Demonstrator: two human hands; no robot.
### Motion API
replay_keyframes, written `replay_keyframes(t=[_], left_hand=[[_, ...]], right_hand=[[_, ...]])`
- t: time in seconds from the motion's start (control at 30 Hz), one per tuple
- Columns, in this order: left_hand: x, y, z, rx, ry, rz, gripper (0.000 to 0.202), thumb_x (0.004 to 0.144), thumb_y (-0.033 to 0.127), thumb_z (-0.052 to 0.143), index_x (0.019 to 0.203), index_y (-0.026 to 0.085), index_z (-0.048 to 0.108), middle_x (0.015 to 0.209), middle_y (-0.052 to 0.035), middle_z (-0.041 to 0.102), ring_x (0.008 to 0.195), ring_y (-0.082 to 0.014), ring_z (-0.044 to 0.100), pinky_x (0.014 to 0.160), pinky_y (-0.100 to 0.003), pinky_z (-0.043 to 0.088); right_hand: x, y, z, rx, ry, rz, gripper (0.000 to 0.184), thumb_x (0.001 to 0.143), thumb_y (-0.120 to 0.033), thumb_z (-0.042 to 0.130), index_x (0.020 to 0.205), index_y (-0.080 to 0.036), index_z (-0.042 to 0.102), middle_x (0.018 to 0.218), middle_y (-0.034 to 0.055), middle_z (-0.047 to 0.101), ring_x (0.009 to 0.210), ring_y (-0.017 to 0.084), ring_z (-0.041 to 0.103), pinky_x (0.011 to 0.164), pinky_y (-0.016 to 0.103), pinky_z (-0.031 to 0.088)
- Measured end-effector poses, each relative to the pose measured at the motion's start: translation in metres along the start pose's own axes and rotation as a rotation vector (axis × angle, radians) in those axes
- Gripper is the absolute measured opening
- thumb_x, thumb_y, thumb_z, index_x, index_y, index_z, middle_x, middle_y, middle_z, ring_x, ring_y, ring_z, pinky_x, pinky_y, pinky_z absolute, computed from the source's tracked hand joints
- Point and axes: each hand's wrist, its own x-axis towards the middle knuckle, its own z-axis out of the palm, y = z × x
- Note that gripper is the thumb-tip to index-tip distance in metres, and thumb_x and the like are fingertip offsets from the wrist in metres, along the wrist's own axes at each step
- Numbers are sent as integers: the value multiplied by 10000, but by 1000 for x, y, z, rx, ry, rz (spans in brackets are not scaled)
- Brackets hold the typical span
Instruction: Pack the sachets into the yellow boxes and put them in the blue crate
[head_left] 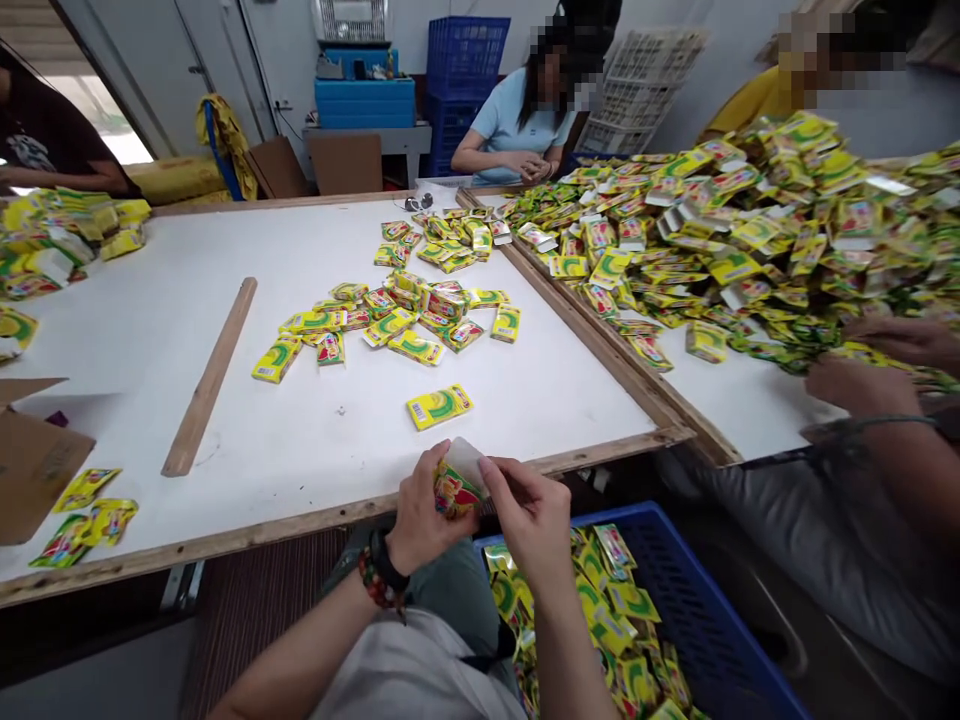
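Both my hands meet at the near edge of the white table (135, 330). My left hand (421, 518) is closed around a small yellow-and-red carton (454, 484). My right hand (529, 512) pinches the carton's white open flap from the right. One flat yellow carton (439, 406) lies on the table just beyond my hands. Farther out is a loose scatter of yellow cartons (390, 322). My left wrist wears a dark watch and a bead bracelet.
A blue crate (694, 620) of yellow wrappers sits by my right knee. A wooden stick (210, 374) lies at left, cardboard (30, 470) at the left edge. A big carton heap (757, 230) covers the right table, where another person's hands (870, 375) work. Other people sit opposite and at far left.
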Motion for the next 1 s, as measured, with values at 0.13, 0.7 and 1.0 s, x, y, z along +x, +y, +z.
replay_keyframes(t=[0.13,0.7,1.0], left_hand=[[-7,-12,12,46,33,39,725,679,309,667,1299,235,299,1138,-90,591,901,-231,632,766,-377,522],[3,-12,9,118,-112,50,532,726,396,591,1170,194,379,940,-45,566,765,-222,605,624,-321,456],[-1,-19,11,153,-72,21,474,764,380,558,1162,189,389,950,-64,569,764,-221,588,643,-334,459]], right_hand=[[2,9,7,302,-156,113,301,832,-409,615,959,-174,755,817,45,748,758,209,671,687,282,535],[-7,18,31,158,-48,156,339,832,-321,599,1124,-183,704,844,-4,769,519,132,614,499,243,496],[-5,15,33,39,-124,-111,328,884,-276,573,1191,-214,669,1047,68,750,792,207,723,702,305,577]])
